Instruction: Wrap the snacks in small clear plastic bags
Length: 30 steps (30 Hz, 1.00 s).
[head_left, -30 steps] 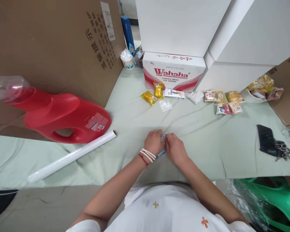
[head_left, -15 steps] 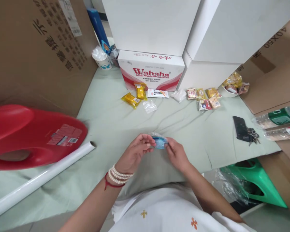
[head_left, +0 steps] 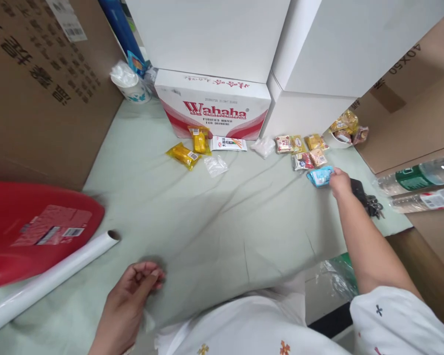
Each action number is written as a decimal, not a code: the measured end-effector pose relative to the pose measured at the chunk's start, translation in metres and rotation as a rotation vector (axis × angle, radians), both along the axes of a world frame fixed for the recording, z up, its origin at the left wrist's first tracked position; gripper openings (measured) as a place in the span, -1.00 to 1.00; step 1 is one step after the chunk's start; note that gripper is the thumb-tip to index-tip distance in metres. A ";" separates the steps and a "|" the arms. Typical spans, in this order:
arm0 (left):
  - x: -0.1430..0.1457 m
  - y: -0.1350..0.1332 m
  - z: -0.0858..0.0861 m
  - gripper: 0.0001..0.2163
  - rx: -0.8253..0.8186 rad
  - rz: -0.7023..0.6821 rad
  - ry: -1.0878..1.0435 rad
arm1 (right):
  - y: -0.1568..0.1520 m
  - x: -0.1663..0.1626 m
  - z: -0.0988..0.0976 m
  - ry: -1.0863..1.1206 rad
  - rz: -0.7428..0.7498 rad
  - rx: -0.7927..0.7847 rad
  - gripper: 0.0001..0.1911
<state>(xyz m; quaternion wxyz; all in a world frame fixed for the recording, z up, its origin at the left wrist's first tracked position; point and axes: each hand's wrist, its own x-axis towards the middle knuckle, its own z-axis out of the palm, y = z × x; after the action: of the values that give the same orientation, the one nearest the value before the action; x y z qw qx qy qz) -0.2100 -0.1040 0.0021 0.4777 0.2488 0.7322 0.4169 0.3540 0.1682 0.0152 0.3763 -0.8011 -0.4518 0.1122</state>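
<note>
Right hand: out it went toward the counter's right edge, this hand [head_left: 341,183], fingers pinched shut on the right end of a blue packet [head_left: 320,176].
Blue packet: there it was, just in front of the snack packs [head_left: 302,161], near the right edge; whether its underside touched the cloth [head_left: 207,231], no telling.
Left hand: well apart from all that, the hand [head_left: 135,296] hung by the counter's front edge, left of the middle, fingers loosely curled and partly open, thumb beside the forefinger.
Snack packs: five of them, bunched between the blue packet and the white boxes [head_left: 314,111].
Bowl: just beyond them toward the back right corner stood the bowl [head_left: 334,140], heaped with more packs.
Phone-side: behind the right wrist, a black case [head_left: 358,191], partly hidden, with keys [head_left: 375,206] beside it, close to the right edge.
Back row: along the red-and-white box [head_left: 210,108] lay two yellow packs [head_left: 184,156], a white packet [head_left: 228,143] and a crumpled bag [head_left: 263,147], with a clear wrapper [head_left: 215,166] just in front.
Back left corner: a cup [head_left: 131,91] stood there, plastic bunched in its mouth.
Left end: a red jug [head_left: 40,231] lay on its side, and a white roll [head_left: 59,276] stretched in front of it, slanting toward the front left corner.
</note>
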 end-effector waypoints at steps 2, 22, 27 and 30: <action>0.000 -0.011 -0.007 -0.59 0.036 -0.027 0.079 | 0.010 -0.015 -0.004 -0.102 -0.055 0.028 -0.85; 0.014 -0.033 -0.007 -0.80 0.195 -0.052 0.127 | 0.063 -0.340 -0.021 -0.072 0.869 -0.149 -0.79; 0.031 0.012 0.014 -0.72 0.241 -0.157 -0.050 | 0.006 -0.328 -0.001 0.715 0.886 -0.127 -0.71; 0.053 0.065 0.015 -0.62 0.307 -0.156 -0.218 | -0.051 -0.327 0.007 0.989 0.886 -0.231 -0.69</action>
<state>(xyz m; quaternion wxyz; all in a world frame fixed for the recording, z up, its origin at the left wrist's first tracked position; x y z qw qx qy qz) -0.1574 -0.0388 0.0173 0.5414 0.3282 0.5825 0.5098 0.0273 0.1167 0.0217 0.3693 -0.4295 -0.4973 0.6572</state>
